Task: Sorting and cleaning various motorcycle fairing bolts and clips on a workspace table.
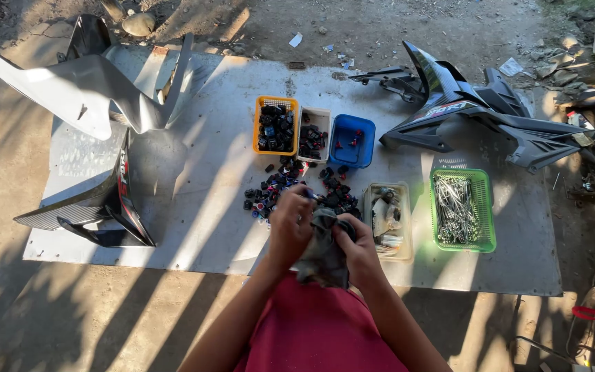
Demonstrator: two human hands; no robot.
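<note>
Both hands (pixel 325 238) clutch dark rag (pixel 323 255); black parts pile (pixel 290 189) ahead.

From my remote seat I count few such things. A red-and-white decal (pixel 443 109) runs along the side of the black fairing panel (pixel 476 117) at the far right of the counter (pixel 201 207). Another red-and-white decal (pixel 122 172) marks the black panel (pixel 105 207) at the near left. Small scraps of white paper (pixel 296 40) lie on the ground beyond the counter's far edge. I see no screens.
</note>
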